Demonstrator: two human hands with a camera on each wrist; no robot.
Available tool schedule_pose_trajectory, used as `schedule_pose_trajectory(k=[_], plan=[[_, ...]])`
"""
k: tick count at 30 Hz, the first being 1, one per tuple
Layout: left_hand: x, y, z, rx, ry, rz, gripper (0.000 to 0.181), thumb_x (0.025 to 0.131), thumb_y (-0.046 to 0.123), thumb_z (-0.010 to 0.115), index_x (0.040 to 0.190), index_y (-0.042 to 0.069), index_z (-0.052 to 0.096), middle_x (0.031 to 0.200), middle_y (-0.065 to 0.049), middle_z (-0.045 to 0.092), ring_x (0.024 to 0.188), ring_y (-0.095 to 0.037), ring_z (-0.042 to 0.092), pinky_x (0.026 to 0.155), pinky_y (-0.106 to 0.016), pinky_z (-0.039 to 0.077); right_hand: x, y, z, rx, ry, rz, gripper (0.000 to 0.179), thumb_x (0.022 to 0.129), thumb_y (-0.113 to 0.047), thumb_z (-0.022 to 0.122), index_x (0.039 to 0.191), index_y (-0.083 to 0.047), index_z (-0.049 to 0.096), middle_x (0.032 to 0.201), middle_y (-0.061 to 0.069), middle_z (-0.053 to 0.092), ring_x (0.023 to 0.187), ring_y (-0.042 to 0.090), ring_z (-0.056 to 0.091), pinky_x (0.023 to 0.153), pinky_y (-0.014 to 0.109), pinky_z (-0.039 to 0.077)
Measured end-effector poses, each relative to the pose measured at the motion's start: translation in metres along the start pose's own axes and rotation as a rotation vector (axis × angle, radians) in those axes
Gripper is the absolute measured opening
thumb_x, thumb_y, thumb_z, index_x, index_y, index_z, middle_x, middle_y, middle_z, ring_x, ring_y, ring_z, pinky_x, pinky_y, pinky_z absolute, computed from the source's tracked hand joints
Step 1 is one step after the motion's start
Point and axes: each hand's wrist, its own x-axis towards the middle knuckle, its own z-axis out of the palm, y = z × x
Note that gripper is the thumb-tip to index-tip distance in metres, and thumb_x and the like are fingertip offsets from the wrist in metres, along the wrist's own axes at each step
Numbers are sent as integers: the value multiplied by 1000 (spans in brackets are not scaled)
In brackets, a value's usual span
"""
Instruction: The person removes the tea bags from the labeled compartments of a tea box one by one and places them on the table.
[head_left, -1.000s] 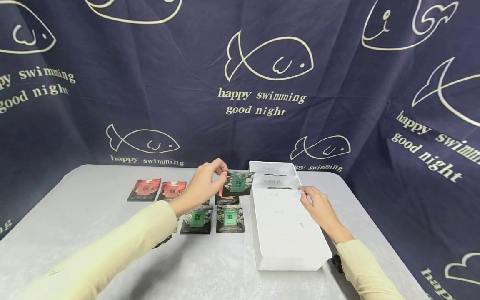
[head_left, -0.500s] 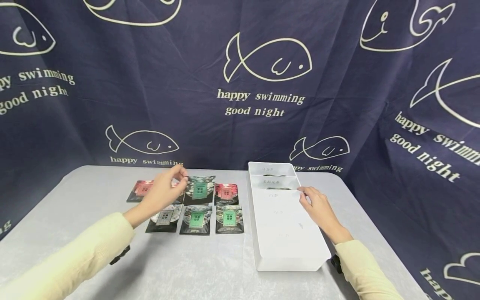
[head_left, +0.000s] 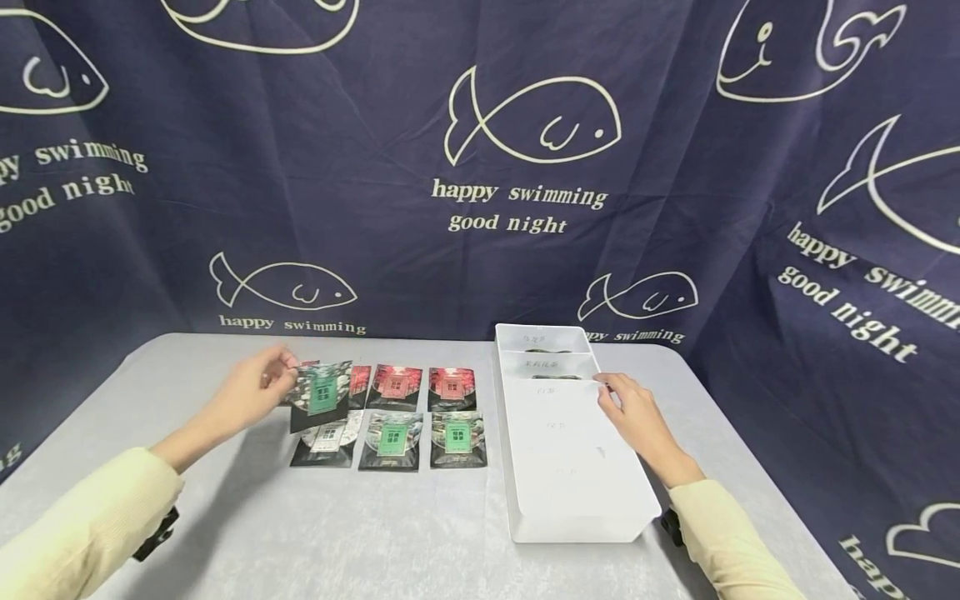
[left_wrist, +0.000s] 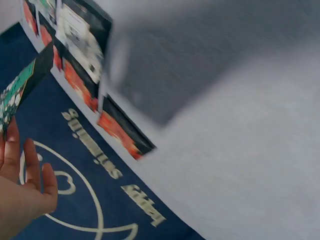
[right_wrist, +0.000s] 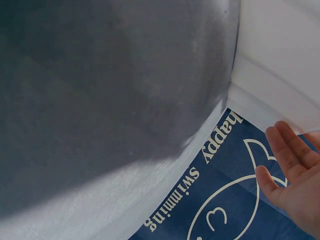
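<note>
My left hand (head_left: 258,383) pinches a black tea packet (head_left: 322,396) with a green label by its upper left corner. The packet hangs tilted over the left end of two rows of packets, partly hiding a white-labelled packet (head_left: 328,442) and red ones behind. Two green-labelled packets (head_left: 392,442) lie in the front row, and red packets (head_left: 452,388) form the back row. My right hand (head_left: 645,425) holds the right rim of a long white divided box (head_left: 570,528), its fingers (right_wrist: 285,147) against the outer wall in the right wrist view.
Dark tops of packets (head_left: 558,377) show in the box's two far compartments; handwritten labels mark its dividers. The box stands on the right of the grey-covered table (head_left: 390,542). A dark blue fish-print curtain (head_left: 405,208) hangs behind and beside the table.
My left hand has carried the green-labelled packet leftward from beside the box, across the back row, to the rows' left end. My right hand has stayed at the box rim.
</note>
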Motion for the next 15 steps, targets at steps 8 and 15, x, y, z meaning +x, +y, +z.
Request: schedule_pose_trajectory(k=[8,15], plan=[[-12,-24,-26,34,-59,-28,5,88,8,51,91,4,53,90,-17,65,85,-25,62,73,-43,50,1,1,1,-7,10,-14,27,89,-11,46,108,2,60,100,17,63,90,33,60,81,48,45],[-18,-36,-40,-4,-157,-40,4,87,5,53,90,4,54,84,-10,68,80,-12,61,70,-39,50,1,0,0,-8,4,-7,26,90,-10,46,108,3,60,100,17,63,90,33,60,82,48,45]])
